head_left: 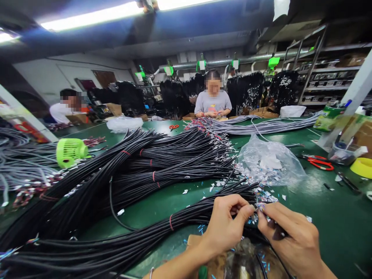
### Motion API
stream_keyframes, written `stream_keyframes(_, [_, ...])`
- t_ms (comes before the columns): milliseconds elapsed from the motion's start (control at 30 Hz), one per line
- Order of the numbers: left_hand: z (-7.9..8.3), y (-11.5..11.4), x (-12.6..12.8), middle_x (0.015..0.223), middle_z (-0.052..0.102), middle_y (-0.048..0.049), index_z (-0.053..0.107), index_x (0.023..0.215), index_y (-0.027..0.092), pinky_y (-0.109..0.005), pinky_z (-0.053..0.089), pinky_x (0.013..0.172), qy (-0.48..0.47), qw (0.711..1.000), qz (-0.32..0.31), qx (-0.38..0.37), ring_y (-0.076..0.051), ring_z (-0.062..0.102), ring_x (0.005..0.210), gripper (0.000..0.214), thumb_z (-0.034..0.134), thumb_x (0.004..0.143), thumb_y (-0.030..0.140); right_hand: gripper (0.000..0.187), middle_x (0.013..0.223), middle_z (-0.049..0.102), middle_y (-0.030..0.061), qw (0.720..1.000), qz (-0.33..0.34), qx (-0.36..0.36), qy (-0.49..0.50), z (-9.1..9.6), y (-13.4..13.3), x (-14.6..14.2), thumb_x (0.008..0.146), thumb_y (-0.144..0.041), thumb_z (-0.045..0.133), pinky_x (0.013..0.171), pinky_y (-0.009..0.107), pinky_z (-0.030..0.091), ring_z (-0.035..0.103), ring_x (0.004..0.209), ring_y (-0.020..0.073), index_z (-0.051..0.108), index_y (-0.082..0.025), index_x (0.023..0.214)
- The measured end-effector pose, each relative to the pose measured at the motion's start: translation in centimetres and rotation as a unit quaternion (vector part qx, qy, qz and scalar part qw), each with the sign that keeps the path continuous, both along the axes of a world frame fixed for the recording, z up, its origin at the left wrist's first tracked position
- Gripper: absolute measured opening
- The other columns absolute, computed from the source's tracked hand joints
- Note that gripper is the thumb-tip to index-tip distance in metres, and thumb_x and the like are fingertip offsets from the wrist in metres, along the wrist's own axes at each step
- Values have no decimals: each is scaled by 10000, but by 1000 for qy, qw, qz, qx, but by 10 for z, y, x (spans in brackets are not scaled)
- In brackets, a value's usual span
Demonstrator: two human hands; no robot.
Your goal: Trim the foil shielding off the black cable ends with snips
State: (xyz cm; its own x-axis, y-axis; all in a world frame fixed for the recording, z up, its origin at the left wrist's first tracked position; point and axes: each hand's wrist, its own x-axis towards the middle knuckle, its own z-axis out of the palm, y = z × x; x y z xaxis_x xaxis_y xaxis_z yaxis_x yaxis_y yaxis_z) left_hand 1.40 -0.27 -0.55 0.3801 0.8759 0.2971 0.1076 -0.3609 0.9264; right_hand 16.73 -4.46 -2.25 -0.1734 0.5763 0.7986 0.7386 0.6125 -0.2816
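Note:
Low in the view, my left hand is closed in a pinch at the stripped end of a black cable. My right hand meets it fingertip to fingertip, pinching the thin wires there. Something dark shows under the right fingers, and a black cable runs down below that hand; what the fingers cover is hidden. Beside my left hand lies a bundle of black cables tied with a red band, its stripped ends near my fingertips. Below my hands is a brown surface strewn with small blue scraps.
More black cable bundles lie across the green table. A clear plastic bag holds white scraps. Red-handled pliers lie at the right, a green fan at the left. Grey cables lie before a person opposite.

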Motion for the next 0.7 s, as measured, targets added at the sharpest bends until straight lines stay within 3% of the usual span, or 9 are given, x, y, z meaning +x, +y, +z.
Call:
stream_keyframes(133, [-1, 12, -1, 592, 572, -20, 617, 717, 93, -176, 365, 458, -7, 999, 31, 6, -87, 470, 491, 294, 500, 870, 315, 136, 653, 618, -4, 994, 53, -94, -31, 5, 4, 6, 755, -100, 536, 521, 230, 419, 569, 547, 129, 623, -205, 755])
stream_keyframes(200, [-2, 20, -2, 617, 614, -35, 634, 737, 91, -176, 406, 475, 56, 998, 13, 35, -94, 516, 502, 342, 440, 906, 316, 104, 588, 562, -24, 995, -24, -83, 45, 13, 7, 15, 777, -171, 577, 507, 228, 382, 502, 501, 115, 602, -202, 681])
stream_keyframes(267, [-6, 27, -4, 608, 641, -36, 653, 695, 101, -182, 437, 505, 114, 992, -14, 54, -108, 560, 529, 373, 427, 915, 301, 254, 515, 452, -40, 978, -134, -71, 139, 21, 10, 26, 819, -268, 593, 468, 231, 319, 397, 456, 102, 537, -199, 581])
stream_keyframes(333, [-11, 30, -4, 603, 660, -30, 678, 690, 119, -195, 443, 521, 152, 986, -20, 71, -118, 574, 533, 328, 482, 891, 289, 307, 511, 412, -42, 965, -181, -69, 177, 26, 13, 36, 858, -315, 561, 459, 231, 295, 361, 454, 99, 514, -195, 579])
stream_keyframes(500, [-24, 26, -3, 768, 697, -35, 710, 814, 179, -266, 453, 689, 241, 957, 4, 162, -161, 603, 687, 87, 627, 802, 203, 321, 520, 479, -25, 971, -162, -110, 136, 24, 20, 39, 890, -352, 500, 477, 224, 324, 418, 461, 108, 550, -189, 618])
stream_keyframes(700, [-29, 32, -4, 876, 651, -48, 668, 934, 187, -300, 461, 764, 298, 924, 32, 236, -189, 590, 820, 149, 598, 818, 124, 327, 572, 594, 2, 976, -127, -173, 47, 15, 29, 39, 923, -329, 409, 502, 228, 344, 501, 462, 128, 574, -201, 671])
